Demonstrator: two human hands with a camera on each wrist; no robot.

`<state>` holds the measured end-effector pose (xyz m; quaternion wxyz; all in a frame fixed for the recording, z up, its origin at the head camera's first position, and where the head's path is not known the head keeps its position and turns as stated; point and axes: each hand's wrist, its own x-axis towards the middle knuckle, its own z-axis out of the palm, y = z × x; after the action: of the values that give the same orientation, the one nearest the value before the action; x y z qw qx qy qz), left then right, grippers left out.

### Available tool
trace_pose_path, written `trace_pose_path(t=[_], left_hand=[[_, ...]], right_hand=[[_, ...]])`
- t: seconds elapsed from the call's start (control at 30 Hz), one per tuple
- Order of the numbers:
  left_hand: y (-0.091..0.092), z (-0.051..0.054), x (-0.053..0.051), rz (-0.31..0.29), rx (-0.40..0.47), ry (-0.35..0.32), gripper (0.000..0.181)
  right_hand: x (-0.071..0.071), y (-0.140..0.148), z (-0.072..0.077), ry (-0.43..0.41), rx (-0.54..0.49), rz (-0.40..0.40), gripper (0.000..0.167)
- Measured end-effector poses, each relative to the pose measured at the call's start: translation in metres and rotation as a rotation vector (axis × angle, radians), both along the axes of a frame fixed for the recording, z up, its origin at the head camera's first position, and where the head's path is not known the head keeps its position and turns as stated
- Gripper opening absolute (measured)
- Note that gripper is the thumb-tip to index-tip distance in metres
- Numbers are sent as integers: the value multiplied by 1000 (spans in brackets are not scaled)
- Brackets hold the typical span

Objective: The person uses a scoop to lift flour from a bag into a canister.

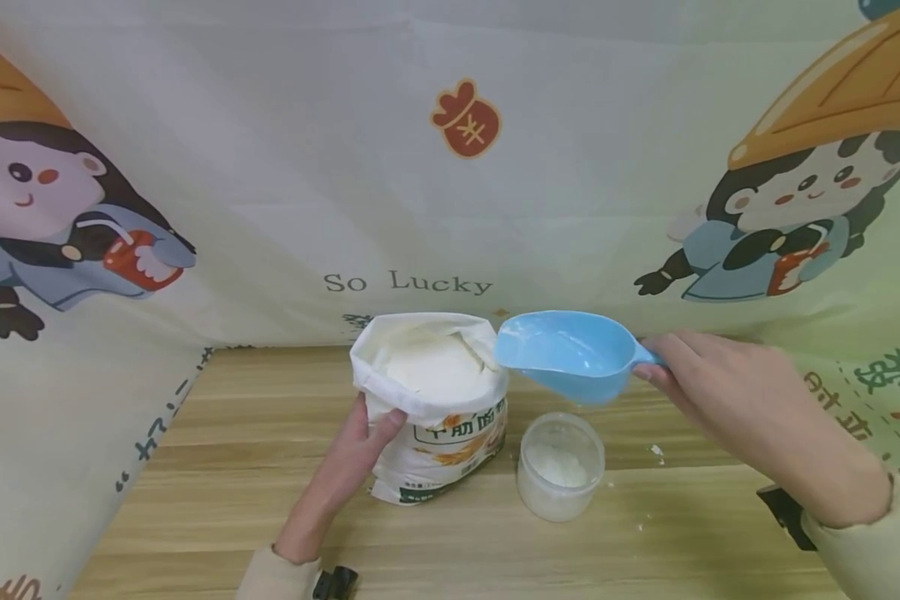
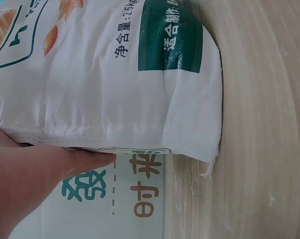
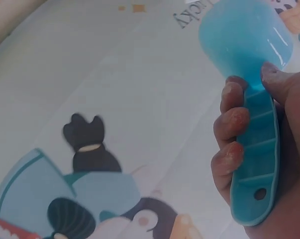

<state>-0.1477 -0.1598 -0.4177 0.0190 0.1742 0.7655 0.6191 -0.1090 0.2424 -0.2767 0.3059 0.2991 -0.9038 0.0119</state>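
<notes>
My right hand (image 1: 757, 400) has its fingers curled round the handle of a blue scoop (image 3: 244, 40), raised above the table with white dustings inside it. The scoop's front edge (image 1: 510, 342) is beside the rim of an open white bag (image 1: 420, 458), which holds white powder (image 1: 435, 365). At the bag's left side my left hand (image 1: 356, 454) grips it, thumb on the front. In the left wrist view the hand (image 2: 35, 174) lies along the bag (image 2: 95, 94). A clear round tub (image 1: 558, 504) with some white powder stands right of the bag, below the scoop.
Small white spills (image 1: 656, 451) lie on the wooden table (image 1: 690, 533) right of the tub. A printed cloth (image 1: 307, 167) with cartoon figures hangs behind the table and along both sides.
</notes>
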Motion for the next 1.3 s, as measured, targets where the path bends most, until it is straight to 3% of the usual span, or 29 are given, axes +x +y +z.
trace_pose_path(t=[0.13, 0.3, 0.57, 0.67, 0.87, 1.3], left_hand=[[0, 0, 0, -2, 2, 12, 67], [0, 1, 1, 2, -2, 3, 65], [-1, 0, 1, 20, -9, -19, 63], [-1, 0, 1, 19, -8, -19, 61], [-1, 1, 1, 29, -22, -31, 60], [-1, 0, 0, 32, -19, -32, 59]], right_hand=[[-6, -14, 4, 38, -4, -10, 66], [-13, -31, 6, 15, -15, -25, 68], [-23, -54, 6, 104, -11, 49, 64], [-26, -61, 8, 132, 14, 68, 59], [-29, -73, 15, 136, 91, 44, 30], [-29, -91, 26, 191, 197, 7, 27]])
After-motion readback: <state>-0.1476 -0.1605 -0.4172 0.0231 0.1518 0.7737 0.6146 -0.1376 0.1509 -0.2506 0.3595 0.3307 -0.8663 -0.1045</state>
